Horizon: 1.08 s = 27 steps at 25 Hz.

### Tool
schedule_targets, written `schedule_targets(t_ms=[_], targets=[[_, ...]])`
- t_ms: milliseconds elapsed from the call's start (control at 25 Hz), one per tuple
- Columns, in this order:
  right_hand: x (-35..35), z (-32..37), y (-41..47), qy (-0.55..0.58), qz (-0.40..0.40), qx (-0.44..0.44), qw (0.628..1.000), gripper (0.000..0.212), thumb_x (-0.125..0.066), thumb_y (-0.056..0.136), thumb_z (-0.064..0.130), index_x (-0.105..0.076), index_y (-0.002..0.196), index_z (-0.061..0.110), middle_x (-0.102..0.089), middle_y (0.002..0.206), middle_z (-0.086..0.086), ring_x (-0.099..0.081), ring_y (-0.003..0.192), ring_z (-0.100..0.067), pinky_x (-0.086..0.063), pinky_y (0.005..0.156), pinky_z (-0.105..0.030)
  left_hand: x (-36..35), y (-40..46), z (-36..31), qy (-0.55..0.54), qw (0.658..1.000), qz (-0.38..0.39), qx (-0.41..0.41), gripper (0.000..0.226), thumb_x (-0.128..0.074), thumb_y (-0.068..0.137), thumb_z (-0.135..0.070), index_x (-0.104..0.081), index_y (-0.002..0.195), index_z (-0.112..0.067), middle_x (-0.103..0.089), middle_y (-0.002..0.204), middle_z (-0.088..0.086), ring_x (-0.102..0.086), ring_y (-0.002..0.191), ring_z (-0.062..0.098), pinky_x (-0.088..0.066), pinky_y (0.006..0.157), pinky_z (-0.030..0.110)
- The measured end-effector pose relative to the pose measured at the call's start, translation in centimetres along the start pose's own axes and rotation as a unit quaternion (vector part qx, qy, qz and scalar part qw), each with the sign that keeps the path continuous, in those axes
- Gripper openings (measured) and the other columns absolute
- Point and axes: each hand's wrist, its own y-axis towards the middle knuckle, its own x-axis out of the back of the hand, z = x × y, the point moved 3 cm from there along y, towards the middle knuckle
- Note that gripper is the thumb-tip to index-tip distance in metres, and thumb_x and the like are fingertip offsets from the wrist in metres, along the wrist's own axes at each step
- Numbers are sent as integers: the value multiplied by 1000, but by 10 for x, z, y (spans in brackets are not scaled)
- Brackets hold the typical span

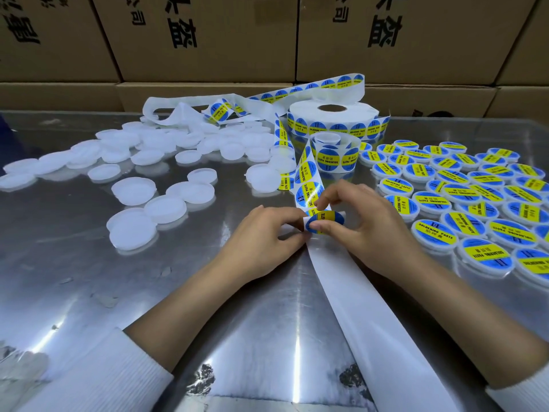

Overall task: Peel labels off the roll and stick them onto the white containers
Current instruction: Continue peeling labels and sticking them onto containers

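Observation:
A big roll of blue-and-yellow round labels (pixel 332 120) stands at the back of the shiny metal table (pixel 74 263). Its strip (pixel 307 182) runs down to my hands at the centre. My left hand (pixel 261 236) pinches the white backing strip at its bend. My right hand (pixel 365 224) pinches a blue-and-yellow label (pixel 326 220) lifting off that bend. The bare backing paper (pixel 356 307) trails toward me. Several plain white containers (pixel 148 191) lie scattered at the left. Several labelled containers (pixel 463 197) are packed together at the right.
A small coil of labels (pixel 334 157) stands just before the big roll. Loose empty backing and label strip (pixel 190 110) loops across the back. Brown cardboard boxes (pixel 208 40) with black print wall off the far side of the table.

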Motion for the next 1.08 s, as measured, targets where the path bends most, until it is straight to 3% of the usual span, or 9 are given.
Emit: schedule_targets(t_ms=[120,280,360,480,600,680,840,920,1080], targets=[[1,4,1,-14,-9,13,1000,17,-75,78,28,-60,85,22,-63,91,9,-53,89,-12,-42,78,-31,0,0,0,-1,1000,2,9,12,-58,92,-24,-68,87,-30,-62,77,-25,-59,89,6,-28,105,36],[3,10,2,8,6,2,1000,15,-76,76,28,-62,77,22,-65,90,8,-55,93,-13,-40,81,-24,1,2,2,38,999,38,5,14,-58,91,-32,-69,98,-26,-66,93,-9,-56,99,11,-29,103,38],[4,12,2,32,-2,-15,999,15,-76,75,27,-62,74,23,-67,89,8,-56,96,-14,-41,83,-24,-2,2,3,80,994,80,-14,34,-59,85,-52,-65,110,-30,-63,109,-13,-50,110,7,-31,102,41],[8,14,5,187,-22,-86,978,14,-75,72,28,-62,71,22,-70,91,3,-64,96,-14,-47,84,-25,-3,1,4,133,979,152,-6,77,-39,68,-82,-53,127,-35,-47,132,-21,-34,126,-1,-23,110,45],[15,12,7,347,-84,-150,922,19,-69,65,32,-63,71,16,-71,83,6,-66,81,-4,-49,73,-17,-5,-2,6,158,972,174,-1,89,-39,63,-85,-39,139,-39,-31,147,-22,-17,138,0,-12,115,49],[19,9,8,395,-110,-175,895,24,-68,66,33,-65,76,11,-71,77,7,-65,74,-3,-49,72,-15,-6,-4,5,157,973,170,-1,89,-41,63,-82,-35,141,-39,-27,150,-20,-13,141,2,-9,116,48],[18,4,7,410,-102,-209,882,22,-69,63,43,-70,72,22,-72,81,4,-63,86,-16,-45,90,-38,-7,-3,4,119,982,139,-41,79,-52,71,-72,-40,140,-36,-25,153,-13,-19,140,4,-17,116,35],[15,4,7,439,-88,-217,867,21,-70,62,42,-70,71,23,-71,85,2,-63,88,-15,-45,90,-34,-3,-2,8,84,991,99,-41,75,-61,74,-62,-42,140,-31,-27,152,-12,-22,139,4,-18,115,25],[10,0,5,469,-54,-259,842,24,-71,62,39,-69,80,24,-68,102,-4,-61,110,-25,-39,104,-39,11,3,28,129,989,-10,67,71,-66,75,-57,-47,136,-25,-43,142,-3,-36,132,17,-26,110,25]])
